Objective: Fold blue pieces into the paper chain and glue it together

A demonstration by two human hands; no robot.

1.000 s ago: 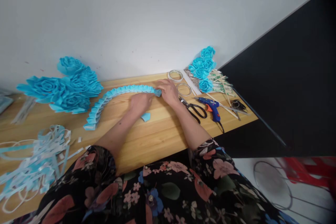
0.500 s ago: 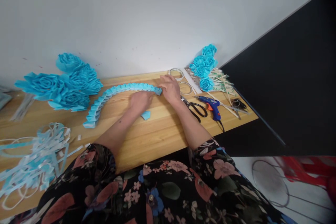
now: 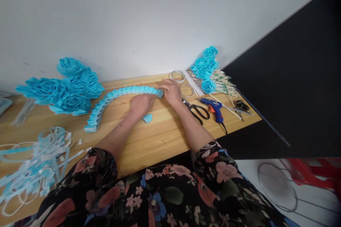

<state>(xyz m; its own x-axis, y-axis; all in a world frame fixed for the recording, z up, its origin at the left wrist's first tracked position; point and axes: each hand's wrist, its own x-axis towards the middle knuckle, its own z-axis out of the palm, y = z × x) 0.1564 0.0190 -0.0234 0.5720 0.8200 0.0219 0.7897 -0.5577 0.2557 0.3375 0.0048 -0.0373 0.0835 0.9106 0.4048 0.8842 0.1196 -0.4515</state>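
Evidently both hands are at the same end of one piece of work. A pleated blue strip (image 3: 112, 95) lies on the wooden table (image 3: 157, 145), arching from near the left forearm up and across to the fingers, with its folds overlapping one another. The left hand (image 3: 141, 105) sits palm down just below the strip's right end, fingers bent and their tips touching its lower edge; whether they pinch it I cannot tell. At that same end is the right hand (image 3: 172, 93), fingers curved, their tips against the last folds (the back of the hand hides the rest, so I cannot tell how firm the hold is).

A loose blue piece (image 3: 147, 118) lies beside the left wrist. Past the right wrist are black-handled scissors (image 3: 200, 113) and a blue glue gun (image 3: 217, 109) with an orange trigger. A roll of tape (image 3: 178, 81) stands near the right fingers. Small blue roses (image 3: 204, 66) lie by thin sticks (image 3: 223, 83); larger blue roses (image 3: 76, 87) fill the left, above a tangle of ribbon scraps (image 3: 39, 165).
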